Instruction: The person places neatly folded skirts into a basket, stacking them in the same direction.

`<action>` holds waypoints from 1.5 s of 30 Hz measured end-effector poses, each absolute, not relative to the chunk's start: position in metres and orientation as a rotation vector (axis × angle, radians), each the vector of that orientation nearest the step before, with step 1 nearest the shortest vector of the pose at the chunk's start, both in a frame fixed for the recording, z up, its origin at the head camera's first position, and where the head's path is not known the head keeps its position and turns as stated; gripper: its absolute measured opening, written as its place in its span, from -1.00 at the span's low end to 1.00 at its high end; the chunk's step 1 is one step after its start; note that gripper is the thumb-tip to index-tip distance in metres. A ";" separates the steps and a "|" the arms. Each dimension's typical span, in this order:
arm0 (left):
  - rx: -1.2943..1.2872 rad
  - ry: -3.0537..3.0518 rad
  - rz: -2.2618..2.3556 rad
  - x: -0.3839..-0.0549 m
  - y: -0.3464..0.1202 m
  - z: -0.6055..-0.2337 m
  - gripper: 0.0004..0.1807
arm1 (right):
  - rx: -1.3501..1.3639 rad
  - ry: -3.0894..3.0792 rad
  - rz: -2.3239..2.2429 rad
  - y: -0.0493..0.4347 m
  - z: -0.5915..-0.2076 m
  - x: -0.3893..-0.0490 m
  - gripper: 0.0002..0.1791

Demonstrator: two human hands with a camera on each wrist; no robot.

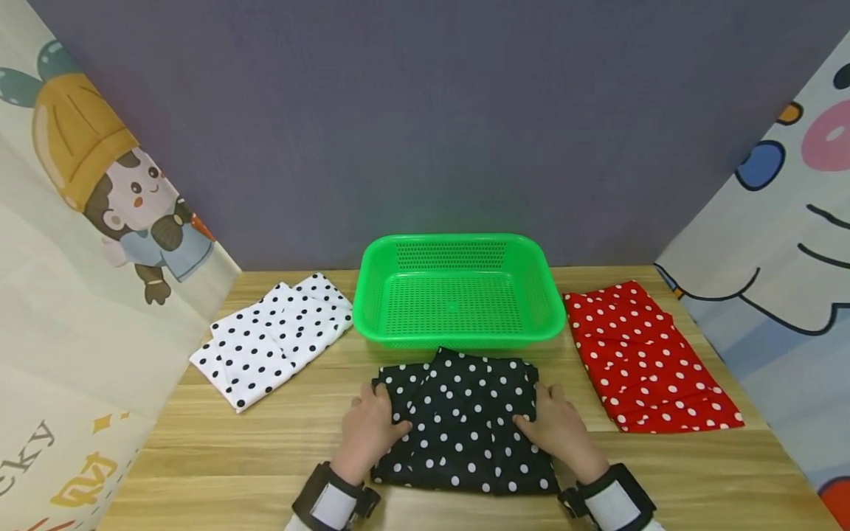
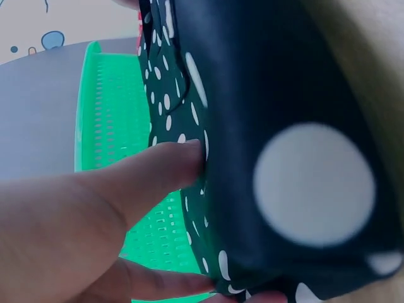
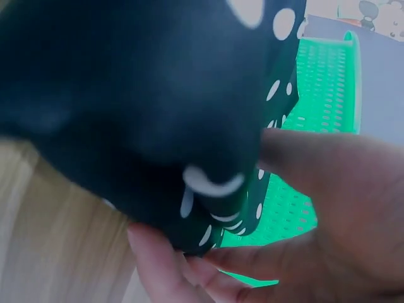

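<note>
A black cloth with white polka dots (image 1: pixel 465 428), folded into a rough rectangle, is held by both hands in front of the basket. My left hand (image 1: pixel 368 428) grips its left side, thumb on top and fingers at the edge and beneath. On the opposite side my right hand (image 1: pixel 558 428) pinches the cloth the same way. In the left wrist view the thumb (image 2: pixel 170 164) presses on the dotted fabric. The right wrist view shows fingertips (image 3: pixel 154 252) curling under the cloth's edge.
A green plastic basket (image 1: pixel 458 343) with perforated sides stands behind the cloth on the wooden table (image 1: pixel 252 464). To the left lies a folded white cloth with black dots (image 1: pixel 279 339), to the right a red one with white dots (image 1: pixel 644 361). A grey panel (image 1: pixel 438 133) rises at the back.
</note>
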State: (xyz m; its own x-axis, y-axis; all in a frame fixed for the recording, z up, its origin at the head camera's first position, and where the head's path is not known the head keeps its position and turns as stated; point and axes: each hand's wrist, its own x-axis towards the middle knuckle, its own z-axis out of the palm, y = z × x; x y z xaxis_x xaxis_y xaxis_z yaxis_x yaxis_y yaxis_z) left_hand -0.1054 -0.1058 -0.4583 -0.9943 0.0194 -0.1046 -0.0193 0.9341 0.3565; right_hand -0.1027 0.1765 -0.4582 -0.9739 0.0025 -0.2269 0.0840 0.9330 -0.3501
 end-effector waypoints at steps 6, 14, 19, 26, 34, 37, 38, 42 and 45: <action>-0.019 2.993 0.546 -0.107 -0.100 -0.459 -0.17 | 0.088 2.847 -0.530 0.174 -0.458 -0.104 -0.15; -0.007 2.959 0.623 -0.111 -0.095 -0.460 -0.30 | 0.084 2.893 -0.560 0.174 -0.463 -0.105 -0.21; 0.005 2.970 0.627 -0.112 -0.093 -0.461 -0.36 | 0.115 2.874 -0.602 0.172 -0.464 -0.106 -0.27; 0.057 3.012 0.662 -0.110 -0.095 -0.465 -0.65 | 0.129 2.805 -0.656 0.170 -0.468 -0.107 -0.31; 0.108 3.050 0.726 -0.105 -0.098 -0.466 -0.72 | 0.066 2.877 -0.735 0.169 -0.472 -0.101 -0.40; 0.119 3.059 0.754 -0.100 -0.099 -0.464 -0.72 | 0.076 2.899 -0.754 0.168 -0.472 -0.096 -0.44; 0.125 3.061 0.763 -0.099 -0.100 -0.464 -0.72 | 0.081 2.905 -0.758 0.168 -0.471 -0.095 -0.45; 0.130 3.051 0.812 -0.092 -0.101 -0.459 -0.72 | 0.097 2.928 -0.775 0.167 -0.468 -0.088 -0.48; 0.119 3.039 0.851 -0.088 -0.102 -0.455 -0.72 | 0.103 2.956 -0.791 0.167 -0.464 -0.084 -0.50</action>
State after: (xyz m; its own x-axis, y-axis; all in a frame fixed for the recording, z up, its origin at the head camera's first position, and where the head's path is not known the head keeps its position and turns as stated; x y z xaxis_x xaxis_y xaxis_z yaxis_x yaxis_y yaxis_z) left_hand -0.0885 -0.1024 -0.4547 -0.9970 0.0679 0.0364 0.0769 0.8519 0.5180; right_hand -0.0836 0.1672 -0.4642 -0.9946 0.0440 -0.0940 0.0851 0.8644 -0.4956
